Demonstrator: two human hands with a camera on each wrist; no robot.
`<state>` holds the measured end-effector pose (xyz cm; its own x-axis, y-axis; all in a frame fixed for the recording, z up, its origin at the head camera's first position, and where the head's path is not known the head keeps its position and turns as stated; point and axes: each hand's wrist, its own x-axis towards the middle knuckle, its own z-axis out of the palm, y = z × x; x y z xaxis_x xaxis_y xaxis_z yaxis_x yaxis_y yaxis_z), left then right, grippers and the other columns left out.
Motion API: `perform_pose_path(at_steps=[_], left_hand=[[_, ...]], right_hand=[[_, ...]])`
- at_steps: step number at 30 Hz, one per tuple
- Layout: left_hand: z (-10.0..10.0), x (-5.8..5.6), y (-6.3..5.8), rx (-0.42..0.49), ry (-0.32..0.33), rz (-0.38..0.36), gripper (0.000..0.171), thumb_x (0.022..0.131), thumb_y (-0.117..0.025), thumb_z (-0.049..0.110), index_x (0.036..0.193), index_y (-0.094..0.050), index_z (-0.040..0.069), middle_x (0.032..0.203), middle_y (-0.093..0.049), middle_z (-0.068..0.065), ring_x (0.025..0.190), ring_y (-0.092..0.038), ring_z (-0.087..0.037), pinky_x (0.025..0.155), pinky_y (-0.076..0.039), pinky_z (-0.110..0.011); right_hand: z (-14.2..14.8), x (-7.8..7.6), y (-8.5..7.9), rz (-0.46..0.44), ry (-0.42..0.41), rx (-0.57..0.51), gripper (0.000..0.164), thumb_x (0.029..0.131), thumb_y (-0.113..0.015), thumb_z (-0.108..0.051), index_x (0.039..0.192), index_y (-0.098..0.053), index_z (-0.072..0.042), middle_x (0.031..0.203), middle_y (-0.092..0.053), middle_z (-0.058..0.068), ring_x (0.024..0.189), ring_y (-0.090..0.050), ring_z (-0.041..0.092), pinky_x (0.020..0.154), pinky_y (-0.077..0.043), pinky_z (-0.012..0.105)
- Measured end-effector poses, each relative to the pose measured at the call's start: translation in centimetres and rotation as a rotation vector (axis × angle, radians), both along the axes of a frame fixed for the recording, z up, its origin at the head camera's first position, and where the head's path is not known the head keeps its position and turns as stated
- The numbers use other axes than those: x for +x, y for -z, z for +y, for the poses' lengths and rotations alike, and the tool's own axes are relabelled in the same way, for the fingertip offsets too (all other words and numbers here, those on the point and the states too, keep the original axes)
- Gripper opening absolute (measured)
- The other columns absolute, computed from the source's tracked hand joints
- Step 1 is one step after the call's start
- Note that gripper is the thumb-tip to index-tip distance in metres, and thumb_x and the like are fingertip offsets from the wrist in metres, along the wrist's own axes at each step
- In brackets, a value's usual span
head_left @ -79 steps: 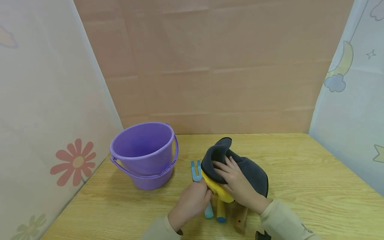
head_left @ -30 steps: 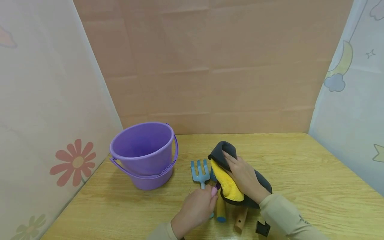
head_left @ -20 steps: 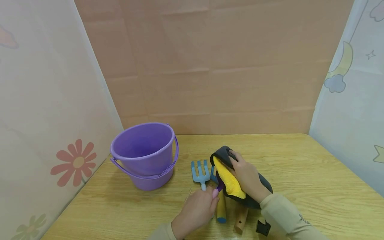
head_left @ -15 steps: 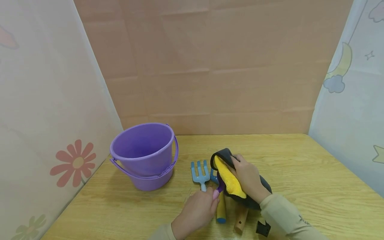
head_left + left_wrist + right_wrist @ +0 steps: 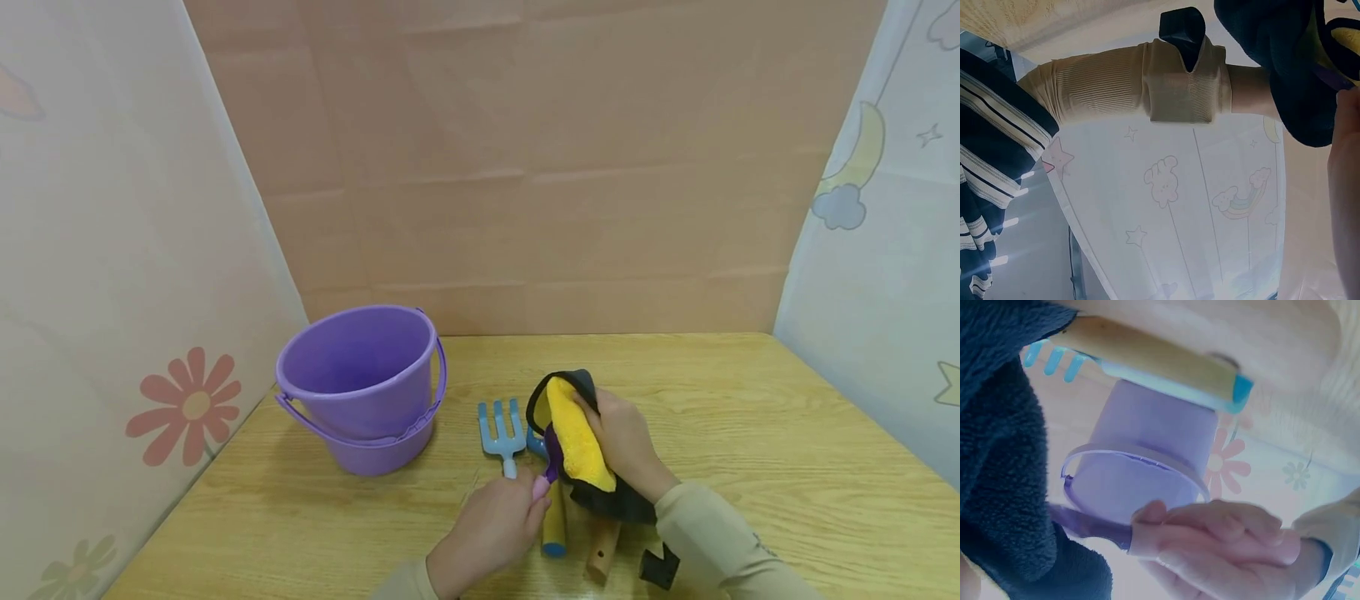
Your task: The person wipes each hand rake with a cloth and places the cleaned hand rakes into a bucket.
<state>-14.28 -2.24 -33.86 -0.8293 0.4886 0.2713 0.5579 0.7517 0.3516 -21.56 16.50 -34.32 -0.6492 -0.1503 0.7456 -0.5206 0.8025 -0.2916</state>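
Note:
My left hand (image 5: 491, 525) grips the pink handle of a small garden trowel (image 5: 552, 458), its purple head angled up to the right. In my right hand (image 5: 626, 437) is a thick cloth (image 5: 577, 442), yellow on one side and dark grey on the other. The cloth is folded against the purple head and covers part of it. The right wrist view shows the left fingers (image 5: 1222, 525) curled round the pink handle, with the dark side of the cloth (image 5: 1004, 456) over the trowel's far end. My right fingertips are hidden in the cloth.
A light blue garden fork (image 5: 501, 429) lies left of the cloth. Beside it are a yellow handle (image 5: 553, 525) with a blue end, a wooden handle (image 5: 602, 550) and a black notched piece (image 5: 660, 568). A purple bucket (image 5: 375, 425) stands at the left.
The cloth has drawn back rightward and folded, uncovering the fork's tines and the trowel's neck. My right fingers, earlier spread over the cloth, now grip it; its yellow side shows more.

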Motion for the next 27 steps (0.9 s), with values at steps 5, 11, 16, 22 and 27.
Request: perform_pose_path(at_steps=[5, 11, 16, 22, 27], left_hand=[[-0.1, 0.0, -0.1, 0.017, 0.014, -0.056, 0.021, 0.09, -0.058, 0.024, 0.081, -0.053, 0.006, 0.057, -0.039, 0.005, 0.045, -0.037, -0.005, 0.038, -0.032, -0.018], [-0.2, 0.1, -0.2, 0.025, 0.02, -0.079, 0.02, 0.09, -0.058, 0.023, 0.079, -0.051, 0.007, 0.056, -0.037, 0.006, 0.046, -0.036, -0.005, 0.039, -0.032, -0.019], [-0.2, 0.1, -0.3, 0.021, 0.013, -0.072, 0.021, 0.09, -0.057, 0.024, 0.078, -0.051, 0.008, 0.056, -0.037, 0.006, 0.047, -0.037, -0.006, 0.04, -0.033, -0.02], [-0.2, 0.1, -0.3, -0.024, 0.003, -0.062, 0.022, 0.092, -0.055, 0.024, 0.077, -0.049, 0.009, 0.056, -0.038, 0.006, 0.047, -0.038, -0.006, 0.041, -0.032, -0.022], [-0.4, 0.1, -0.4, -0.05, 0.002, -0.068, 0.024, 0.094, -0.051, 0.025, 0.077, -0.048, 0.009, 0.056, -0.037, 0.006, 0.046, -0.036, -0.006, 0.04, -0.032, -0.022]], right_hand=[[0.3, -0.1, -0.1, -0.119, -0.024, -0.105, 0.028, 0.091, -0.057, -0.011, 0.064, -0.048, -0.005, 0.052, -0.033, -0.005, 0.045, -0.033, 0.005, 0.044, -0.032, 0.021], [0.3, -0.1, -0.5, -0.247, -0.033, -0.22, 0.034, 0.093, -0.053, -0.012, 0.062, -0.045, -0.003, 0.051, -0.034, -0.003, 0.042, -0.032, 0.002, 0.042, -0.031, 0.02], [0.4, -0.1, -0.8, -0.311, -0.039, -0.327, 0.035, 0.096, -0.049, -0.015, 0.063, -0.046, -0.002, 0.052, -0.038, -0.001, 0.043, -0.035, 0.002, 0.044, -0.033, 0.022], [0.7, 0.0, -1.1, -0.405, -0.025, -0.401, 0.032, 0.097, -0.046, -0.017, 0.069, -0.047, 0.0, 0.055, -0.04, 0.001, 0.045, -0.039, 0.004, 0.047, -0.036, 0.023], [0.9, 0.3, -1.5, -0.452, 0.008, -0.47, 0.034, 0.099, -0.042, -0.021, 0.073, -0.045, 0.001, 0.058, -0.038, 0.002, 0.047, -0.04, 0.007, 0.048, -0.036, 0.023]])
